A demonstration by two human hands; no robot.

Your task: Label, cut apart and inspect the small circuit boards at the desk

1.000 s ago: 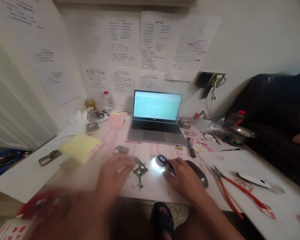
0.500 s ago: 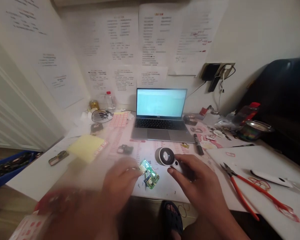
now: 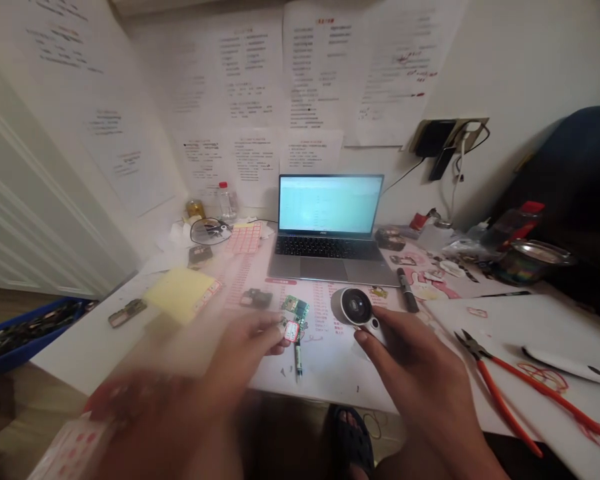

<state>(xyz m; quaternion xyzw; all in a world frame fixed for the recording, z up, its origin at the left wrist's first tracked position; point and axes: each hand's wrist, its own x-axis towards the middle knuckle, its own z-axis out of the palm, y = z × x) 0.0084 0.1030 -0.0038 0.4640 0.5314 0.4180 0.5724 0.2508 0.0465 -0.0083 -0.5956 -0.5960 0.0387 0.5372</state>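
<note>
My left hand [image 3: 253, 340] pinches a small green circuit board [image 3: 296, 308] by its lower left edge, above the near part of the desk. A white sticker with a red border [image 3: 292, 331] shows at the board's lower end. Below the board, a slim pen-like tool [image 3: 299, 363] lies on the desk with a few tiny dark bits beside it. In my right hand [image 3: 405, 340] is a magnifying loupe [image 3: 356, 307] with a white-grey body and dark lens ring, held to the right of the board, apart from it.
An open laptop [image 3: 325, 257] stands behind my hands. Red-handled pliers [image 3: 500, 373] and a black marker [image 3: 408, 290] lie to the right. At the left are a yellow paper pad [image 3: 177, 293], another board [image 3: 127, 312] and a blue bin [image 3: 20, 360] of boards.
The circuit board has turned in my left hand and moved up; the stickered face now shows, and its bright glare is gone. The loupe has shifted slightly right within the view.
</note>
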